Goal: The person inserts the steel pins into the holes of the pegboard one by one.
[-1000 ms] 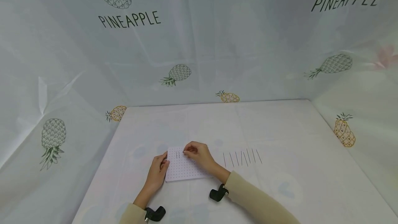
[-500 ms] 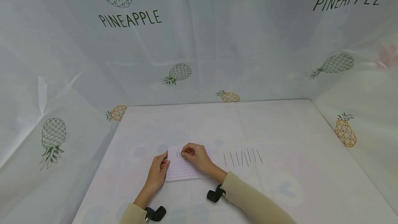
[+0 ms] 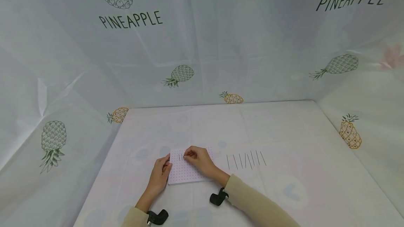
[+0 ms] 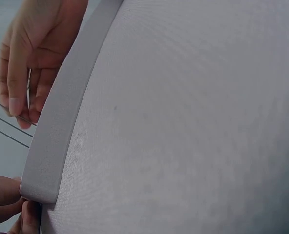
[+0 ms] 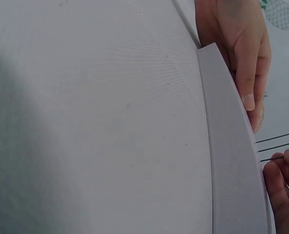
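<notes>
Dark thin needle (image 5: 266, 160), upright, pinched between thumb and finger of right hand (image 3: 199, 157).
Beneath: pale lilac dotted block (image 3: 186, 171); two matching needles (image 3: 179, 157) standing just left; left hand (image 3: 159, 174) holding block's left edge; loose dark needles (image 3: 241, 160) lying right, nearer right hand, long axes near to far.

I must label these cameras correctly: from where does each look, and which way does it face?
Head: on the head, looking forward and down at table and dotted board; left hand, right hand and both sleeves show.
Left wrist: on that wrist, facing the dotted board's edge; both hands appear, partly, at the left.
Right wrist: on that wrist, facing the dotted board's edge; both hands appear, partly, at the right.
Shared: both wrist views show the right hand pinching a thin stick.
</notes>
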Available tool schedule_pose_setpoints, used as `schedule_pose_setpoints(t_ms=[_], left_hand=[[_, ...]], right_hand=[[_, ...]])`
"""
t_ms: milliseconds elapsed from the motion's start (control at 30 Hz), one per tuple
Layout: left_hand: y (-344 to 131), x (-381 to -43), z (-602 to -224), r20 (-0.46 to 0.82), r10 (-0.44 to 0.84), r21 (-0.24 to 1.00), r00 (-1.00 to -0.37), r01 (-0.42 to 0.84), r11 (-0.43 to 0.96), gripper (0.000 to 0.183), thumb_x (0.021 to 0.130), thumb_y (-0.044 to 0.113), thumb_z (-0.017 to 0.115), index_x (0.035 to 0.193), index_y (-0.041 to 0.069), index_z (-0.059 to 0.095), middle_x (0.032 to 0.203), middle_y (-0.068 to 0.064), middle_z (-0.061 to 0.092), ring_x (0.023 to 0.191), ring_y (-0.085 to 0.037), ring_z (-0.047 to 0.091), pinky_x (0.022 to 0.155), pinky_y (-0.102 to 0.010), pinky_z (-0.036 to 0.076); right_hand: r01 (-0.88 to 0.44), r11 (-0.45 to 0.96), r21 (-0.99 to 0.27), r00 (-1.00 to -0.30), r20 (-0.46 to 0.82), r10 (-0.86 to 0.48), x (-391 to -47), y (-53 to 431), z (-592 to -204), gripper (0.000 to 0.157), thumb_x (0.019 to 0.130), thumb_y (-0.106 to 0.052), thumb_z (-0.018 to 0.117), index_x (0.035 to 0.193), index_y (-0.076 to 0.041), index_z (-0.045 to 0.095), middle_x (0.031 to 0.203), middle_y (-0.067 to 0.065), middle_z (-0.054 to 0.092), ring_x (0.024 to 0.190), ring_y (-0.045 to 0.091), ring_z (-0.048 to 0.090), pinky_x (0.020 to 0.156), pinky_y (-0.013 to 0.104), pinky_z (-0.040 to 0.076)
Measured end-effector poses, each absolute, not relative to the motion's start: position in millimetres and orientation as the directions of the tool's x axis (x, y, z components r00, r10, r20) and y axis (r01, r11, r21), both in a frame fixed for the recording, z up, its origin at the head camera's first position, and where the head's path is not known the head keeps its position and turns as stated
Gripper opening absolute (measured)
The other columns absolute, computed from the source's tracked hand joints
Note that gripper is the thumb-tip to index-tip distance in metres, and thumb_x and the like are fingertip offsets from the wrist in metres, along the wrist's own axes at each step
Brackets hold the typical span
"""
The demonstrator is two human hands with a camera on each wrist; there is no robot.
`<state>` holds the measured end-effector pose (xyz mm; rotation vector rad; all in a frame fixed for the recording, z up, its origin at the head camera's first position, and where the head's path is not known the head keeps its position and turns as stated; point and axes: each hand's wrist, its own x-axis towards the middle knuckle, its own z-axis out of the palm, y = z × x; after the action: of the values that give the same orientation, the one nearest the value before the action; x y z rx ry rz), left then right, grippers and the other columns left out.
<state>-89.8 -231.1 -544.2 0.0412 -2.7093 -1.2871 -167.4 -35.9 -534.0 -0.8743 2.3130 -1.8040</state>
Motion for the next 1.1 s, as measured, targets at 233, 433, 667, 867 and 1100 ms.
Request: schedule_pose_setpoints(t_ms=[233,433,667,867,1100], left_hand=[[-230.3,-89.4,-544.5,0.113,-0.090,0.773,-0.989,0.031,0.634,0.044,0.102,0.004,0.054,0.144,-0.008,0.045,0.120,-0.018,0.052,0.099,-0.021,0.050,0.085,-0.030,0.045],[-228.6,-87.5,-541.7,0.111,-0.081,0.774,-0.991,0.035,0.632,0.044,0.103,0.006,0.053,0.143,-0.009,0.045,0.121,-0.019,0.052,0.100,-0.022,0.051,0.084,-0.031,0.046],[-229.2,-90.2,-545.6,0.126,-0.089,0.775,-0.988,0.042,0.631,0.044,0.102,0.004,0.054,0.143,-0.008,0.046,0.119,-0.018,0.052,0.099,-0.022,0.050,0.083,-0.029,0.045],[-230.1,-91.5,-546.6,0.113,-0.108,0.773,-0.988,0.019,0.634,0.045,0.102,0.004,0.054,0.145,-0.007,0.045,0.119,-0.017,0.052,0.099,-0.021,0.050,0.084,-0.030,0.045],[-230.6,-92.1,-546.2,0.093,-0.109,0.779,-0.990,0.004,0.627,0.046,0.102,0.004,0.053,0.146,-0.007,0.044,0.121,-0.018,0.051,0.100,-0.021,0.049,0.085,-0.029,0.044]], right_hand=[[-0.383,0.148,-0.912,-0.832,0.271,-0.484,-167.9,-36.7,-538.1,0.004,0.092,-0.006,0.071,0.096,-0.007,0.072,0.087,0.000,0.070,0.076,0.009,0.060,0.069,0.023,0.050],[-0.358,0.182,-0.916,-0.842,0.233,-0.486,-167.3,-34.9,-536.6,0.004,0.093,-0.008,0.071,0.096,-0.005,0.072,0.088,-0.002,0.069,0.077,0.007,0.061,0.071,0.024,0.050],[-0.352,0.184,-0.918,-0.845,0.227,-0.484,-170.0,-31.0,-535.9,0.008,0.091,-0.002,0.071,0.099,-0.003,0.072,0.091,0.002,0.069,0.080,0.009,0.062,0.072,0.025,0.052],[-0.320,0.167,-0.933,-0.870,0.219,-0.442,-174.5,-23.4,-533.7,0.008,0.090,-0.001,0.071,0.098,0.000,0.072,0.089,0.003,0.069,0.079,0.011,0.062,0.071,0.024,0.052],[-0.262,0.140,-0.955,-0.902,0.191,-0.387,-179.1,-6.9,-527.7,0.009,0.090,0.002,0.071,0.098,0.003,0.073,0.091,0.007,0.069,0.079,0.014,0.061,0.070,0.021,0.049]])
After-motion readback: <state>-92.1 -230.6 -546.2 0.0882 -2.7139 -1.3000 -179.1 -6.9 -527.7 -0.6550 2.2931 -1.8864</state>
